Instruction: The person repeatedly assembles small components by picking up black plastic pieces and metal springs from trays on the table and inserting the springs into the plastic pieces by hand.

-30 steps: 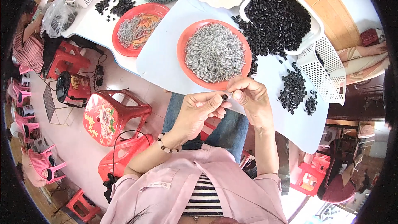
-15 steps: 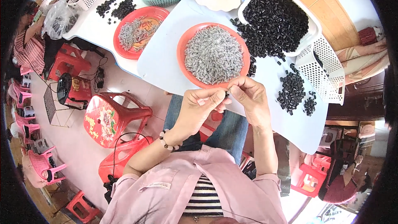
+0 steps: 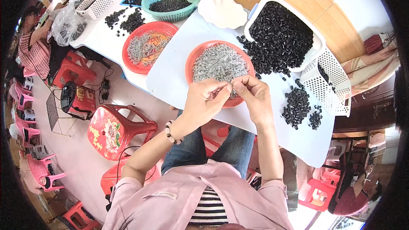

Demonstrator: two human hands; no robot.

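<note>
My left hand [image 3: 206, 102] and my right hand [image 3: 256, 99] meet fingertip to fingertip over the near rim of a red bowl [image 3: 188, 70]. Both are closed in a pinch. Whatever sits between the fingertips is too small and too covered to name. Inside the bowl is a heap of small silver metal pieces [image 3: 220, 61], which look like little springs. To the right on the pale tabletop [image 3: 170, 74] lie a pile of short black cylindrical pieces [image 3: 297, 103] and a smaller pile [image 3: 315, 119].
A white tub [image 3: 321, 42] spills black pieces onto the table beside a white perforated basket [image 3: 341, 98]. Farther back stand a white scalloped dish [image 3: 222, 12], a green basket [image 3: 187, 16] and a red plate [image 3: 171, 29]. A red stool [image 3: 111, 132] stands left, and a person [image 3: 34, 53] sits at far left.
My joined hands have moved forward, over the bowl's near edge. A small black piece that showed at my fingers is now out of sight. The whole view has shifted slightly.
</note>
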